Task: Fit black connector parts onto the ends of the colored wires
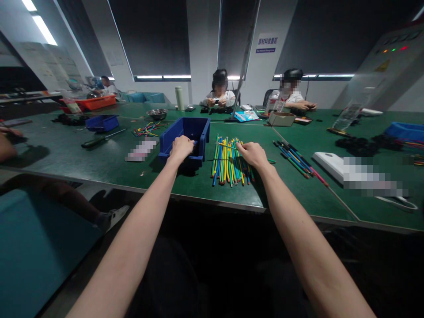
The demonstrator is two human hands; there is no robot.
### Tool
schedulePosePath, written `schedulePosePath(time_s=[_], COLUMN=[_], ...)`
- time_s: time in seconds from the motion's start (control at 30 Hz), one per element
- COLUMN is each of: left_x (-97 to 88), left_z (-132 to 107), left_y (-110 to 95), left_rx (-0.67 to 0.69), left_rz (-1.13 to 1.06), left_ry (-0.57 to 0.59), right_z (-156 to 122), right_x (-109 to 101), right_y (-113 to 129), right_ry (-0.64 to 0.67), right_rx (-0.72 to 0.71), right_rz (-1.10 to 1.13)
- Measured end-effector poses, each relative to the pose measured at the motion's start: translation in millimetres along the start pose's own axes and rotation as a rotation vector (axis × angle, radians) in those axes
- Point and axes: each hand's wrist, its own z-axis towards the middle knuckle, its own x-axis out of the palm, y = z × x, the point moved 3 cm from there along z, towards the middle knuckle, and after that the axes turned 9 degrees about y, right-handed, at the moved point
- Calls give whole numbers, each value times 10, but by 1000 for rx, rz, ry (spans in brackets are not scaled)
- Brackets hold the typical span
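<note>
My left hand (181,149) reaches over the low front of a blue plastic bin (164,143). Its fingers are curled together inside, and whatever they may hold is hidden. To the right, a loose bundle of cut wires (228,165), yellow, green and blue, lies side by side on the green table. Over the right part of the bundle, my right hand (254,154) is closed on a yellow-green wire (227,145) that runs crosswise above the others. A green end sticks out on the far side of that hand.
More wires (294,159) lie right of my hand, beside a white device (331,165) with a cable. Left of the bin are a screwdriver (102,139), thin coloured leads (149,129) and a metal bowl (157,114). Two people sit across the table (159,176); another's arm shows at left.
</note>
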Motion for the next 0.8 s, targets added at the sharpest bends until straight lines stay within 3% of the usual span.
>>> schedulePosePath(time_s=[0.23,0.47,0.67,0.8], left_x=[-63,-136,-134,46], left_z=[-149,-327,-802,-922], left_y=[-73,-161,-465,-719], left_rx=[146,322,678,892], left_rz=[61,-40,-154,-182], left_ry=[-145,-428,-598,-548], right_z=[-27,-62,-116,-127], right_x=[-43,-121,-169,-192], right_y=[39,-39,21,-10], right_ry=[-65,-260,-377,-444], right_rx=[-73,74,101,138], right_rz=[56,88,131,227])
